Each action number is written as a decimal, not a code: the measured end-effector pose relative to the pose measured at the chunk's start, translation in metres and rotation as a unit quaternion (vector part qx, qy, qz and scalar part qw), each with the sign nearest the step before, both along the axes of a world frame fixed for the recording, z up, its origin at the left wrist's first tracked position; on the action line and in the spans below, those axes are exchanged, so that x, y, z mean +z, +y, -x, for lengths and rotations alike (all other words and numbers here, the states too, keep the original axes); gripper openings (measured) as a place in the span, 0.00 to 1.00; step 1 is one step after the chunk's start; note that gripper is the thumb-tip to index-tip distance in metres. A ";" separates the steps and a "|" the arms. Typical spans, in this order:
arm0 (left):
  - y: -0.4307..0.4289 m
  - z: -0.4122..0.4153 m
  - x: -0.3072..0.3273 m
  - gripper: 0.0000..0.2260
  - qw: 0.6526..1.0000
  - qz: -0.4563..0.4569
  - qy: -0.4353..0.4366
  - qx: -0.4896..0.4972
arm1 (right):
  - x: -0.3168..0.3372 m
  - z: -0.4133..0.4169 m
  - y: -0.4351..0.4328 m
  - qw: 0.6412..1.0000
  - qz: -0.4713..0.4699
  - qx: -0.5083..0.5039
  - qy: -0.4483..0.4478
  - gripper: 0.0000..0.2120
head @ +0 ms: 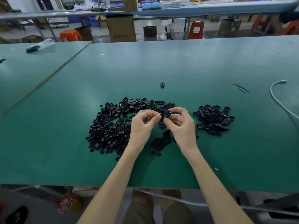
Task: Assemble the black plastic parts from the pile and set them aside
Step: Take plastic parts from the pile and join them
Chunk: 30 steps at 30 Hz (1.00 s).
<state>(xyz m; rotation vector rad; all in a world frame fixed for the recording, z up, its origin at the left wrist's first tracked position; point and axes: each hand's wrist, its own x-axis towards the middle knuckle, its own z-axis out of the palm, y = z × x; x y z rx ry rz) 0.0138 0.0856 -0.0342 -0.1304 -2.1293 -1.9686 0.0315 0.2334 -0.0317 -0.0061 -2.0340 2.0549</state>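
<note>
Our left hand and right hand pinch one round black plastic part together above the loose pile of black parts on the green tabletop.

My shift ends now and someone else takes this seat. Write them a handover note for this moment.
Left hand: fingers pinch the edge of the black part. Right hand: holds the same part, above the table.
Main pile of loose parts lies left of the hands; small discs beneath them; set-aside group to the right.
Done: one batch set aside. Left: finish the held part, add it to the right group, then work through the main pile, much the larger.
</note>
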 end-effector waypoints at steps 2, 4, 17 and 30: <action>0.000 0.000 0.000 0.01 1.000 0.002 -0.001 -0.002 | -0.001 0.000 0.000 1.000 0.000 -0.005 -0.002 0.11; 0.000 0.000 -0.001 0.00 1.000 0.002 -0.003 -0.003 | -0.001 0.000 0.001 1.000 0.010 -0.014 -0.001 0.08; 0.000 0.002 -0.003 0.01 1.000 0.016 0.001 -0.001 | 0.001 0.000 0.001 0.999 0.046 -0.008 0.007 0.05; -0.002 0.002 -0.004 0.01 1.000 0.026 0.003 -0.008 | -0.001 0.000 0.001 0.998 0.059 0.010 0.012 0.07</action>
